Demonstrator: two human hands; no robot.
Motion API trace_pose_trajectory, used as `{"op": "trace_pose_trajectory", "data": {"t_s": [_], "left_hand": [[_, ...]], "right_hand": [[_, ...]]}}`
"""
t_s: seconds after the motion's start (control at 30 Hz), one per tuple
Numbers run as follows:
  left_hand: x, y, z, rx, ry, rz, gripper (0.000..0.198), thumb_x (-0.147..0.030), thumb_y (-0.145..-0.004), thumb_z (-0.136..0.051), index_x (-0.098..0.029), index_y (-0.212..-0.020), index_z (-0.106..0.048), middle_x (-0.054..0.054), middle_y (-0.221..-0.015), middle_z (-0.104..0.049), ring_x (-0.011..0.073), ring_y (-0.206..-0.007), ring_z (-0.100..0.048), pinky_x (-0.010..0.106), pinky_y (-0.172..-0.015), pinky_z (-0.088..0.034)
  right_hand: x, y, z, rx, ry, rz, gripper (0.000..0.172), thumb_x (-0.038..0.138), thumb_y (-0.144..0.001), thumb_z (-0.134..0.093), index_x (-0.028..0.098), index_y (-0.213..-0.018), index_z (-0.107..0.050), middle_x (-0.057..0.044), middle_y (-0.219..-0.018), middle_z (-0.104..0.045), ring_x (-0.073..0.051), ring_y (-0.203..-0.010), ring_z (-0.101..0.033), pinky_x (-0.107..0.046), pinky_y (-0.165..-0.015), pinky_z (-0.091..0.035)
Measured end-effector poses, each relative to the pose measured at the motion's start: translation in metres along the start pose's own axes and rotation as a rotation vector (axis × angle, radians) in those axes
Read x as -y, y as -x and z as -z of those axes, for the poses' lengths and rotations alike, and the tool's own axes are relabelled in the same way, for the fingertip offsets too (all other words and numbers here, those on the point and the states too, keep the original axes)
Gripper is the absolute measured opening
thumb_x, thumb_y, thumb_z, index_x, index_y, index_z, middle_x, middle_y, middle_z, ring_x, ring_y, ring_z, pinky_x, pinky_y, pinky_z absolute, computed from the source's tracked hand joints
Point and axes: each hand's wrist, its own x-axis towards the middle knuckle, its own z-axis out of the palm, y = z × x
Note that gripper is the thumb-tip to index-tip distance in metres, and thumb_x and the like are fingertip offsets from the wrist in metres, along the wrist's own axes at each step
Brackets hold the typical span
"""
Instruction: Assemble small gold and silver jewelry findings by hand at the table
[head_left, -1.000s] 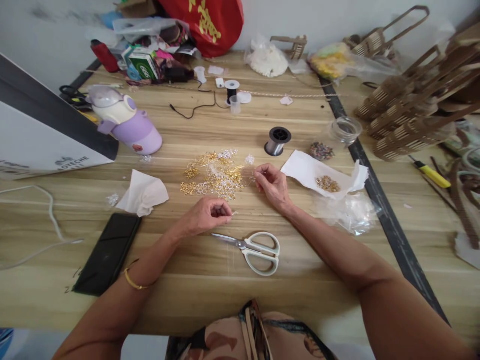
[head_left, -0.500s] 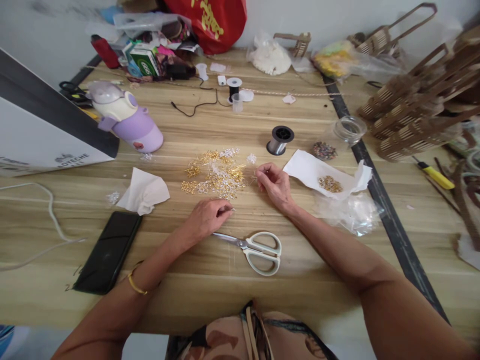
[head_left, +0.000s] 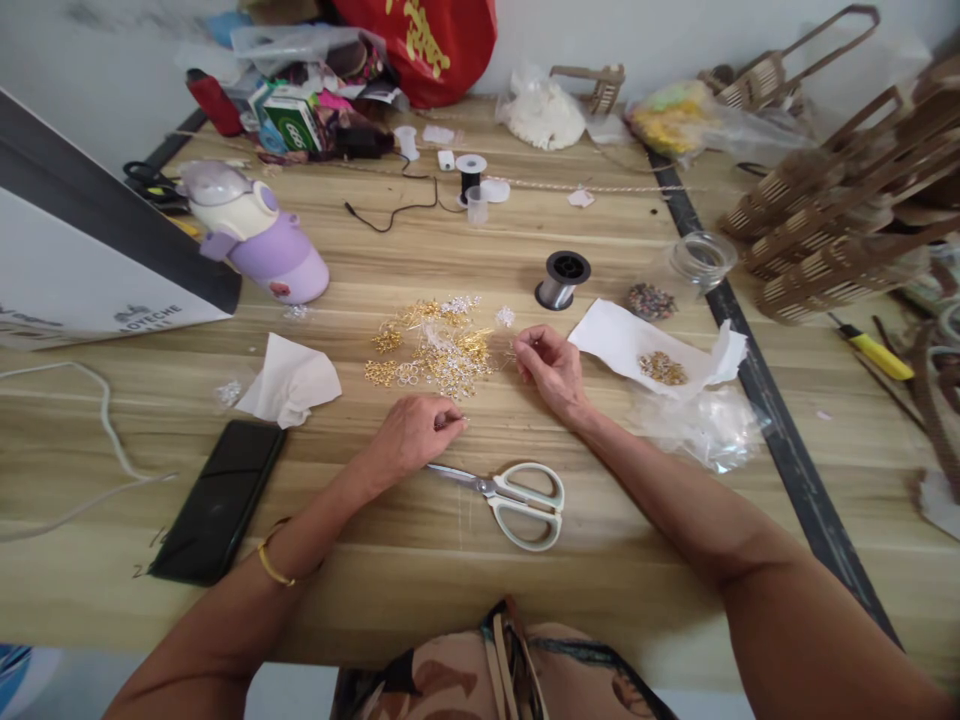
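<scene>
My left hand (head_left: 420,432) is closed in a pinch at the near side of a pile of gold and silver beads and rings (head_left: 454,365). A tiny shiny bit shows at its fingertips, too small to name. To the right of the pile, my right hand (head_left: 553,375) pinches what looks like a thin wire, whose fine strands show beside the fingertips. Scissors (head_left: 517,500) with white handles lie just below my left hand, blades pointing left. A spool of silvery wire (head_left: 559,290) stands beyond my right hand.
White paper (head_left: 611,335) with amber-coloured beads (head_left: 661,368) lies at right, near clear plastic bags (head_left: 712,430) and a glass jar (head_left: 686,275). At left are a phone (head_left: 217,500), crumpled tissue (head_left: 289,385) and purple bottle (head_left: 262,240). Small wooden baskets (head_left: 840,220) crowd the far right.
The left fingers have shifted very slightly. My right hand stays in the same pinch, and the whole view has moved a little.
</scene>
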Motion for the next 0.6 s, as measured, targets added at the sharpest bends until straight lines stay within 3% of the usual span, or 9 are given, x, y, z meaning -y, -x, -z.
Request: {"op": "trace_pose_trajectory", "data": {"t_s": [0.13,0.27,0.47,0.6], "left_hand": [[-0.0006,-0.0003,0.0013,0.018,0.106,0.003,0.022,-0.032,-0.080,-0.061,-0.014,-0.074,-0.071,0.001,-0.058,-0.062,0.0106,-0.054,-0.049,0.022,-0.056,-0.035],[0.0010,-0.0012,0.0012,0.063,0.348,0.042,0.026,-0.035,-0.079,-0.060,-0.012,-0.079,-0.070,0.000,-0.060,-0.060,0.0105,-0.056,-0.050,0.021,-0.056,-0.036],[0.0036,-0.0024,-0.0002,0.078,0.578,0.080,0.027,-0.038,-0.075,-0.064,-0.012,-0.083,-0.065,-0.008,-0.048,-0.038,0.0060,-0.046,-0.031,0.019,-0.046,-0.023],[-0.0028,-0.0008,0.0041,0.117,0.709,0.152,0.028,-0.037,-0.073,-0.065,-0.012,-0.084,-0.062,-0.008,-0.048,-0.037,0.0050,-0.044,-0.028,0.018,-0.044,-0.021]], "right_hand": [[-0.0008,-0.0003,0.0000,0.001,-0.005,-0.002,0.019,0.036,-0.083,-0.061,0.018,-0.083,-0.056,0.005,-0.054,-0.050,-0.007,-0.044,-0.043,-0.022,-0.043,-0.035],[-0.0025,-0.0007,0.0002,0.004,-0.005,0.001,0.020,0.037,-0.083,-0.062,0.018,-0.083,-0.056,0.005,-0.054,-0.050,-0.007,-0.043,-0.042,-0.022,-0.042,-0.034],[-0.0010,-0.0007,0.0002,0.001,0.008,-0.005,0.022,0.039,-0.083,-0.062,0.018,-0.083,-0.056,0.005,-0.054,-0.050,-0.008,-0.044,-0.042,-0.022,-0.043,-0.034],[0.0004,-0.0005,-0.0002,-0.002,-0.001,-0.010,0.023,0.040,-0.082,-0.062,0.018,-0.082,-0.056,0.005,-0.055,-0.050,-0.008,-0.044,-0.042,-0.022,-0.043,-0.034]]}}
